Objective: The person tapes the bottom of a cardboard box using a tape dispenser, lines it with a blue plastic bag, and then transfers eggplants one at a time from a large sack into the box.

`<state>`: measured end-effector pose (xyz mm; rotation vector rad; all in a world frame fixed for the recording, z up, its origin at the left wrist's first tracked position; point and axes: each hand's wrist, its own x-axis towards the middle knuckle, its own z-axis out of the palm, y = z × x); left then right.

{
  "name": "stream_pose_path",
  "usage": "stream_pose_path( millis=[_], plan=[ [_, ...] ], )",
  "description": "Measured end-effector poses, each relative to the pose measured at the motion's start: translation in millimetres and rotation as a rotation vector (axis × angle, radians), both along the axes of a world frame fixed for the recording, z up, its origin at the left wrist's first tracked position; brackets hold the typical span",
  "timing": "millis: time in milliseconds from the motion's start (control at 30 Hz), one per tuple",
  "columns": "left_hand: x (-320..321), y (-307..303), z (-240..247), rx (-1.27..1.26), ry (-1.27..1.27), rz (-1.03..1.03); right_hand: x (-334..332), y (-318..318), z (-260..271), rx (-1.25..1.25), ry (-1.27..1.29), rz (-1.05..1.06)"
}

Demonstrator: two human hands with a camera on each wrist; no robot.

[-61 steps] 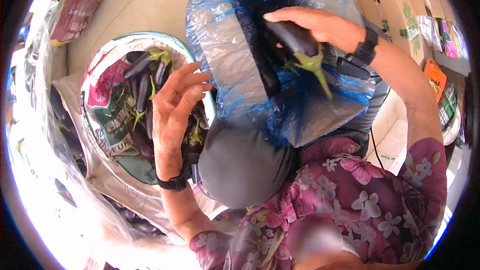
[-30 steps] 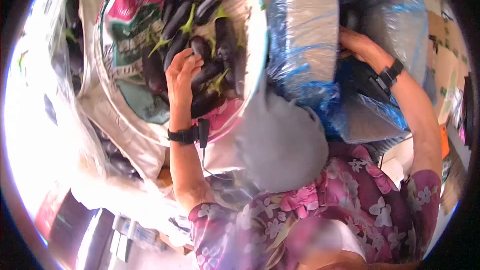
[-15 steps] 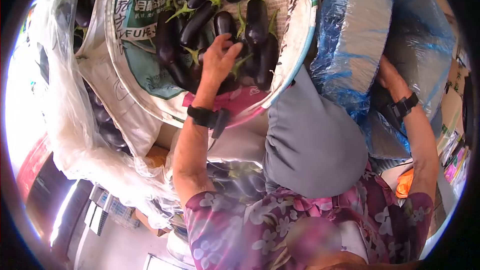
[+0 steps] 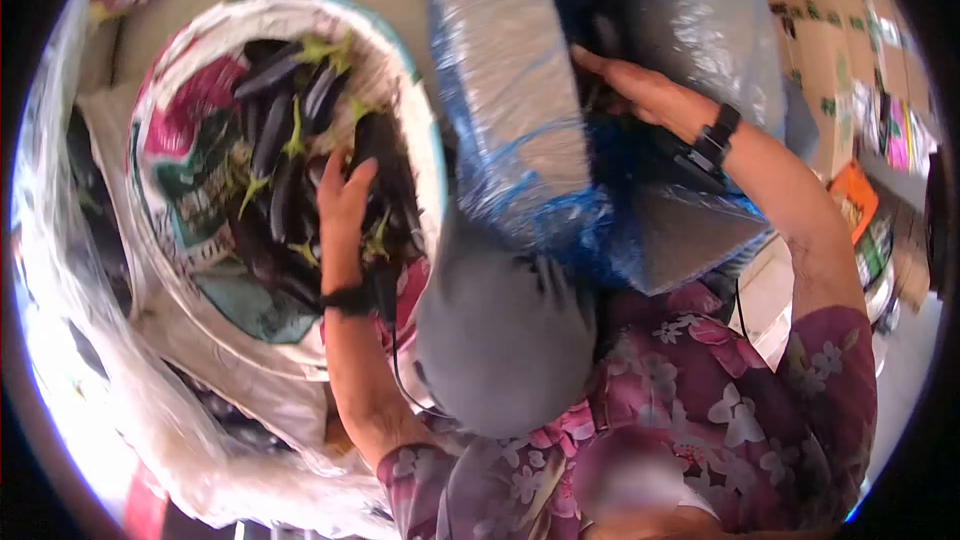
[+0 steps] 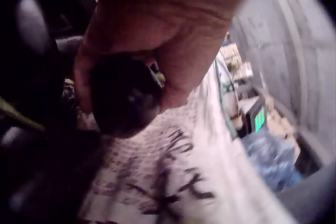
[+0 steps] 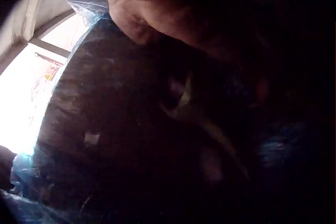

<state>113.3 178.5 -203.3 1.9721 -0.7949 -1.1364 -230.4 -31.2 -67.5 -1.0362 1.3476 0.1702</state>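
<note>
My left hand [image 4: 343,202] reaches into a round basket [image 4: 425,125] lined with printed sacking, among several dark purple eggplants [image 4: 273,135] with green stems. The left wrist view has its thumb and fingers curled round the rounded end of one eggplant [image 5: 126,98]. On the other side, my right hand [image 4: 655,95] is inside a box lined with blue-tinted clear plastic [image 4: 510,90]. Its fingertips are hidden by the box wall and shadow. Below that hand, the dark right wrist view shows an eggplant's green stem [image 6: 202,119]; I cannot tell whether the fingers hold it.
A grey-clad knee [image 4: 505,340] rises between basket and box. Cardboard cartons [image 4: 825,30] stand at the right, near an orange packet [image 4: 852,198]. Along the left runs clear plastic sheeting [image 4: 170,420] over more eggplants. A cable hangs from the left wristband [image 4: 348,300].
The right hand, which held an eggplant above the box, has gone down inside it. The left hand has moved from above the basket down among the eggplants and taken hold of one.
</note>
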Motion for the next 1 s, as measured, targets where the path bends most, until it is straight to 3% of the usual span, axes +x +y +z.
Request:
stream_pose_path(
  millis=[33,100,133,233,300,433,533,600,667,800,933,1000],
  plan=[
    [-4,-2,46,0.110,0.417,0.171,-5,-6,-26,0.061,0.042,-0.026],
    [-7,11,83,-0.011,0.697,0.339,-7,0,-42,-0.007,0.039,-0.066],
    [-1,23,100,-0.041,0.812,0.328,-8,-4,-49,0.044,0.047,-0.050],
    [7,49,156,-0.271,0.896,0.224,-15,-4,-35,0.004,-0.072,-0.178],
    [-13,46,210,-0.319,0.809,0.402,-21,-9,-46,0.022,-0.100,-0.197],
    [-37,29,263,-0.332,0.661,0.229,-12,-6,-31,-0.036,-0.060,-0.242],
    [-68,-19,302,-0.178,0.702,-0.054,-15,-8,-9,-0.030,-0.090,-0.297],
    [-75,-54,298,-0.136,0.730,-0.141,-11,-13,-6,-0.012,-0.107,-0.340],
    [-86,-89,289,-0.076,0.642,-0.475,-7,-10,-7,-0.046,-0.179,-0.462],
    [-121,-135,269,0.056,0.879,-0.527,-24,-24,-71,0.058,-0.387,-0.492],
    [-145,-160,229,0.145,0.933,-0.438,-23,-26,-64,0.193,-0.444,-0.592],
    [-152,-173,205,0.193,0.942,-0.484,-21,-20,-42,0.182,-0.589,-0.625]
  ],
)
